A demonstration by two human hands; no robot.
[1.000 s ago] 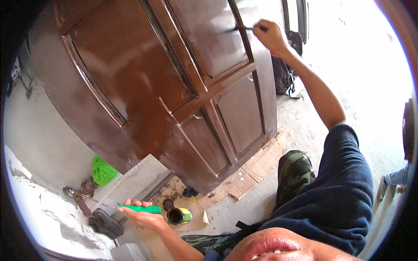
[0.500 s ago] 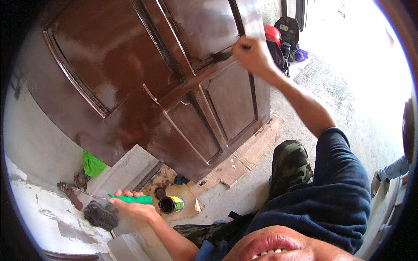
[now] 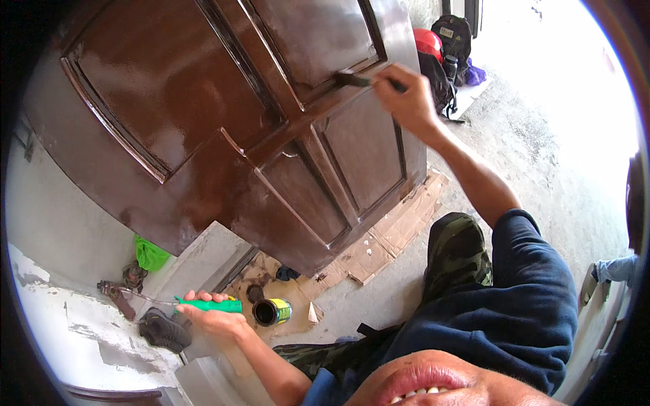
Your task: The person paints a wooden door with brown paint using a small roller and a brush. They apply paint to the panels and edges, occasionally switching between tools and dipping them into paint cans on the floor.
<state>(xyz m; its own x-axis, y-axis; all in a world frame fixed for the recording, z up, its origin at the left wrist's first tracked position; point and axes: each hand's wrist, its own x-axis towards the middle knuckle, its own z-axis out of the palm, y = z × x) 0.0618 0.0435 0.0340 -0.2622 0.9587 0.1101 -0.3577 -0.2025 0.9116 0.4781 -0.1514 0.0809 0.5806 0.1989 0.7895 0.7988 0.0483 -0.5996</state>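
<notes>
A right hand (image 3: 406, 101) grips a paintbrush (image 3: 353, 79) against the glossy brown door (image 3: 203, 122) at twelve o'clock, best stroked along the moulding, while the left hand (image 3: 213, 317) clasps a green-handled tool (image 3: 211, 305) at seven o'clock.

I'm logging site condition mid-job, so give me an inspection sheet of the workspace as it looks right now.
Surface: glossy brown panelled door, standing over flattened cardboard on concrete floor.
Job's things: brush tip on a panel groove; open tin on the cardboard.
Clutter: green cloth, dark shoe, rusty tool, bags beyond the door.
Grippers: right hand grips the brush; left hand holds a green handle.
Cables: nothing seen.
Surroundings: patchy white wall, bright open ground at right.
</notes>
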